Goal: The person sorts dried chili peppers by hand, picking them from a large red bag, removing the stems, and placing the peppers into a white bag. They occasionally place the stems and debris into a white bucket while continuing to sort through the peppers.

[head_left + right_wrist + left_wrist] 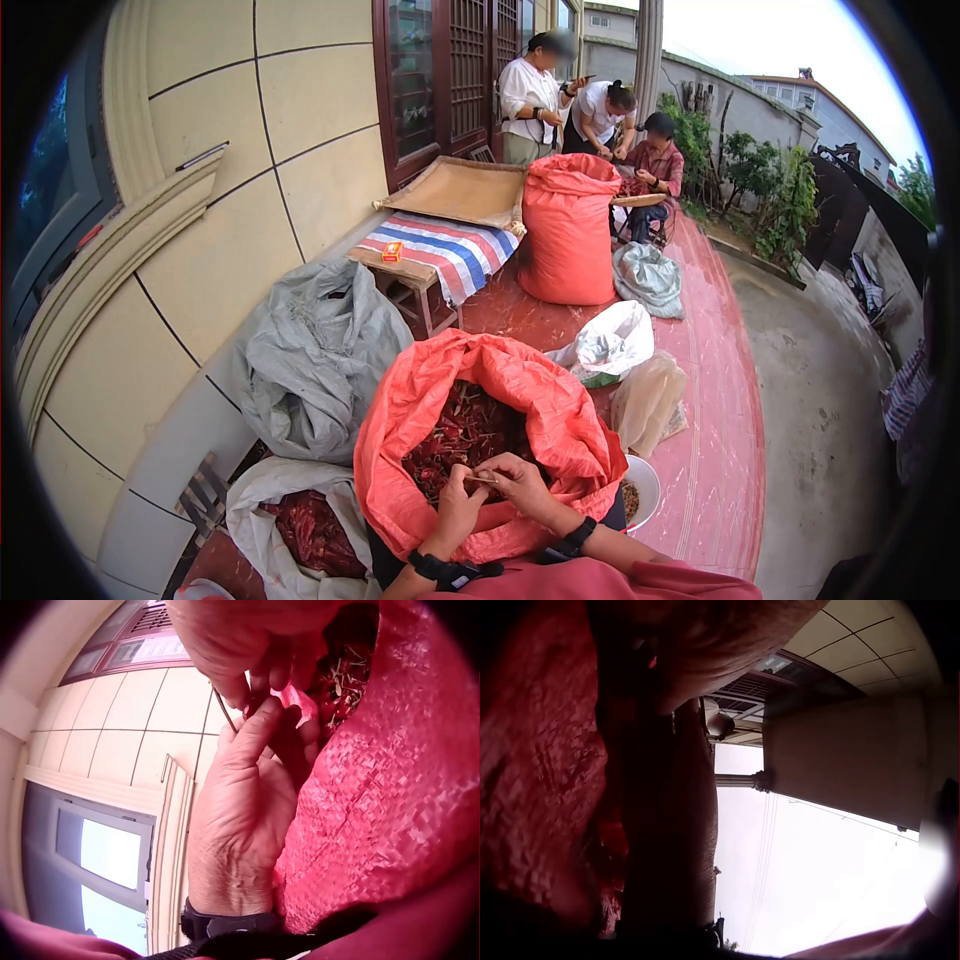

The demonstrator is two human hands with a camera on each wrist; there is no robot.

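Observation:
Over the open mouth of a red woven sack (580, 440), my two hands meet fingertip to fingertip. The sack holds dried red chilies (465, 425) with pale stems. My left hand (458, 508) pinches a small dried chili (255, 701) between thumb and fingers. From the other side my right hand (522, 490) grips the same chili, its fingers curled in. A thin brown stem (224, 709) sticks out beside the fingertips in the right wrist view. Both hands are dark in the left wrist view, which hides the chili.
Left of the sack are a grey sack (320, 370) and a white sack (255, 505) of chilies. A white bucket (648, 490) stands at right. Ahead are a full red sack (568, 240), a low table with striped cloth (450, 250), and several people (530, 100).

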